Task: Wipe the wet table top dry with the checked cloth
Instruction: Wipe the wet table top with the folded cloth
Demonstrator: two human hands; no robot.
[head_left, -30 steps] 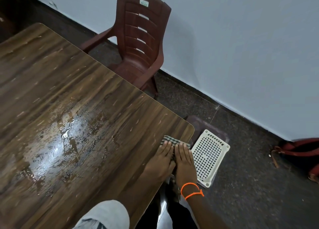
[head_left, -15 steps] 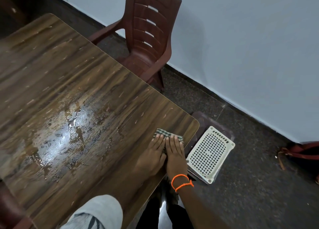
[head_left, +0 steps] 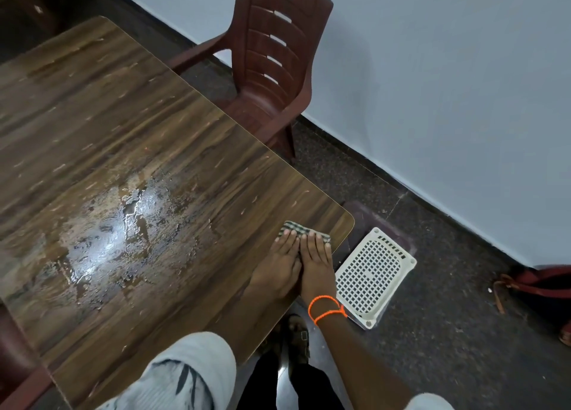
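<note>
The checked cloth [head_left: 297, 228] lies folded small near the right corner of the dark wood table top [head_left: 173, 150]. My left hand [head_left: 278, 264] and my right hand [head_left: 315, 261] lie side by side on it, fingers straight, pressing it flat; only its far edge shows beyond my fingertips. An orange thread band circles my right wrist. A shiny wet patch [head_left: 117, 239] spreads over the middle of the table, to the left of my hands.
A maroon plastic chair [head_left: 272, 69] stands at the table's far side against the pale wall. On the dark floor to the right lie a white perforated tray [head_left: 374, 273] and a reddish bag [head_left: 543, 283]. My sandalled feet show below the table edge.
Both hands with the cloth have slid a little leftward, away from the table's right corner edge. The camera has also shifted, so the chair and tray sit further right in view.
</note>
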